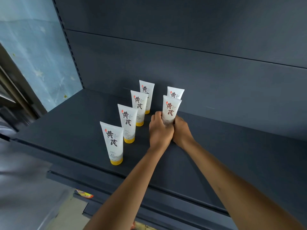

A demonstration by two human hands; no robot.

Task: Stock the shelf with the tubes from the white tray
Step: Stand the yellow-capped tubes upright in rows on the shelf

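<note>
At far left stands a pale blue wall panel (38,47) printed with stars. To its right is the dark grey shelf (66,123) with its dark back panel (216,80).

Tube count: six white tubes, all upright and printed with large dark characters.

Left row: four tubes in a diagonal line from front-left to rear-right, each standing on a yellow cap.
1. Front tube (113,143), near the shelf's front edge.
2. Second tube (127,122), just behind it.
3. Third tube (139,107).
4. Rear tube (147,93), near the back panel.

Right row: two tubes, set apart from the left row by a gap.
5. Held tube (171,110), level with the third tube.
6. Back tube (175,92), directly behind the held tube, with its lower part hidden.

Grip state: both are bare hands. The left grip (160,128) wraps its fingers around the lower left side of the held tube. The right grip (181,130) closes around the lower right side. The two grips touch each other in front of the tube. They hide its cap, so contact between the base and the shelf cannot be confirmed.

Below the shelf's front edge, at lower left, part of one orange packet (83,195) shows.
</note>
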